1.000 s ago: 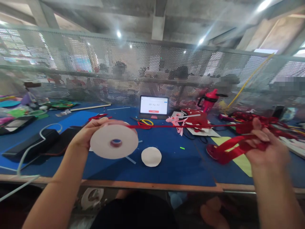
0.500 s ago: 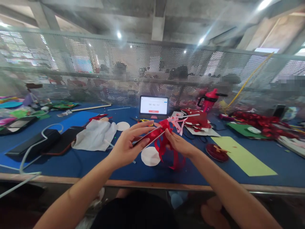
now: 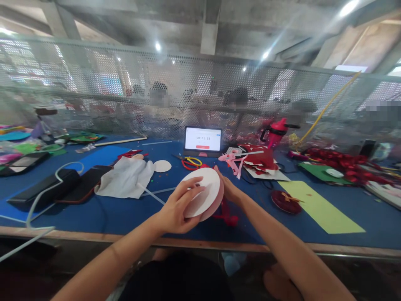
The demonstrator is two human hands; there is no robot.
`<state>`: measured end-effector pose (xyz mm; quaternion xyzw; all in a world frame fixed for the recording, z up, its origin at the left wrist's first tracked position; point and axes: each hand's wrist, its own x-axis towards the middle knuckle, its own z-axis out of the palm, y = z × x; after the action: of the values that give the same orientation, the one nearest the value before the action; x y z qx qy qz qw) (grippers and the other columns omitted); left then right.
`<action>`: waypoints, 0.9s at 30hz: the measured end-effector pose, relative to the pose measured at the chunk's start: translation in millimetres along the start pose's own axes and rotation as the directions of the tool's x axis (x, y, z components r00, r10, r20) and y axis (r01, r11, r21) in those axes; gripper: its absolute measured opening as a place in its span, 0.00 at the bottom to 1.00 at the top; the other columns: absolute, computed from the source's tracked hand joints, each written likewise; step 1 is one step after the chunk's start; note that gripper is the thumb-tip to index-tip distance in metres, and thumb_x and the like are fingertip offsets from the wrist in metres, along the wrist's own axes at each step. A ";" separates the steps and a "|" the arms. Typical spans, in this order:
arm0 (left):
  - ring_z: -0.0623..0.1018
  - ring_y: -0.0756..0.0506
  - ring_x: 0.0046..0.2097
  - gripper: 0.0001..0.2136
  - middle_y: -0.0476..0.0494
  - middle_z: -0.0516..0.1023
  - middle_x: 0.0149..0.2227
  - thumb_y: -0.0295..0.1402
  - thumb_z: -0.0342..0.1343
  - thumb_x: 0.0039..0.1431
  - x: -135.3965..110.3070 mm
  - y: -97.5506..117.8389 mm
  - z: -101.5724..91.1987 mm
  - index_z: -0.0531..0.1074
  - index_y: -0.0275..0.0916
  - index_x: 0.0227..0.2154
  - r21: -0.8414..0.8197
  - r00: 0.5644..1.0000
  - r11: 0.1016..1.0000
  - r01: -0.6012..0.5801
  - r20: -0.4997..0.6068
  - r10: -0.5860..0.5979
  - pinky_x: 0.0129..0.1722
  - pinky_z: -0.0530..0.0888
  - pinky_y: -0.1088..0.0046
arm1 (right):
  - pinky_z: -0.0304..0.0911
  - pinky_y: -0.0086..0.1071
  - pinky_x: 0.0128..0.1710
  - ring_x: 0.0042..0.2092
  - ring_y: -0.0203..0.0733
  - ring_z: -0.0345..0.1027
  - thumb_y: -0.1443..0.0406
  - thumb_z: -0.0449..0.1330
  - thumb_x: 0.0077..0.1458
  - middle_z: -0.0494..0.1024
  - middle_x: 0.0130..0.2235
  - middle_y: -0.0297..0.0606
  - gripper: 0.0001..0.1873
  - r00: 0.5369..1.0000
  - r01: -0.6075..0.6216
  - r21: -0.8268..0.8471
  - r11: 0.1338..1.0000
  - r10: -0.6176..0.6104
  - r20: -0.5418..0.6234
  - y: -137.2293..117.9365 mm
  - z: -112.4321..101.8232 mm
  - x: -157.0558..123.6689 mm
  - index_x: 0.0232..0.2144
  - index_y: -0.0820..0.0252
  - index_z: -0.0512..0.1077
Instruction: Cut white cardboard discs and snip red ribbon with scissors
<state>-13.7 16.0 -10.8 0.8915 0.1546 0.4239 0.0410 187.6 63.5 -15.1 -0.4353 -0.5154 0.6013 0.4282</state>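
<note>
Over the blue tabletop point(image 3: 125, 215) — the left grip point(image 3: 174, 211) holds a white spool point(image 3: 211, 188).

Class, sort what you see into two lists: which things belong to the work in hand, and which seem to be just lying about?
Work in hand:
- white spool, gripped by the left hand, with the right hand at its far side
- red ribbon, beside the spool

Apparently just lying about:
- white cloth
- yellow sheet
- pink bottle

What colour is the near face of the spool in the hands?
White; the spool shows best in the head view.
</note>
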 end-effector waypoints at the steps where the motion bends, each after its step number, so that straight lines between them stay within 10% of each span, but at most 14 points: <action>1: 0.62 0.35 0.55 0.30 0.29 0.58 0.53 0.28 0.53 0.46 -2.1 -1.0 1.8 0.53 0.37 0.55 -0.025 1.000 0.999 0.029 -0.002 -0.029 0.49 0.66 0.54 | 0.62 0.33 0.37 0.36 0.43 0.69 0.43 0.50 0.51 0.77 0.32 0.39 0.29 1.000 -0.005 0.029 1.000 0.005 -0.008 1.9 1.9 1.1 0.38 0.60 0.75; 10: 0.66 0.39 0.47 0.24 0.37 0.63 0.43 0.28 0.56 0.39 -14.7 1.9 14.1 0.56 0.39 0.42 -0.037 0.947 0.974 0.222 0.248 -0.206 0.47 0.67 0.57 | 0.64 0.35 0.35 0.31 0.42 0.70 0.53 0.57 0.48 0.77 0.26 0.39 0.16 0.983 -0.185 0.083 0.979 0.185 0.008 7.0 10.4 7.8 0.25 0.61 0.73; 18: 0.68 0.34 0.49 0.30 0.33 0.69 0.41 0.27 0.54 0.41 -18.6 8.2 27.6 0.54 0.32 0.51 0.213 0.901 0.970 0.114 0.390 -0.191 0.47 0.68 0.56 | 0.59 0.31 0.30 0.28 0.41 0.66 0.55 0.62 0.42 0.70 0.19 0.33 0.16 0.966 0.038 -0.252 0.967 -0.100 -0.240 11.8 7.1 8.5 0.17 0.61 0.68; 22: 0.69 0.37 0.49 0.25 0.35 0.68 0.45 0.31 0.53 0.47 -14.4 11.1 15.2 0.55 0.37 0.49 0.122 0.889 0.941 0.317 0.307 -0.339 0.47 0.67 0.58 | 0.56 0.29 0.30 0.31 0.42 0.65 0.56 0.60 0.45 0.67 0.19 0.34 0.17 0.889 0.139 -0.326 0.935 -0.263 -0.375 1.8 -1.0 10.3 0.14 0.59 0.64; 27: 0.72 0.47 0.33 0.24 0.44 0.71 0.40 0.32 0.48 0.53 -2.6 16.3 -20.0 0.49 0.42 0.53 -0.324 0.735 0.668 0.670 0.415 -0.536 0.30 0.69 0.71 | 0.53 0.26 0.19 0.19 0.32 0.58 0.51 0.60 0.44 0.64 0.16 0.27 0.18 0.823 0.385 0.097 0.918 -0.294 -0.487 -29.3 0.8 -4.8 0.20 0.58 0.63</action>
<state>-26.7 -1.4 3.3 0.8039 0.3327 0.2763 0.4084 190.0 61.6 14.4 -0.4233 -0.4078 0.4403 0.6787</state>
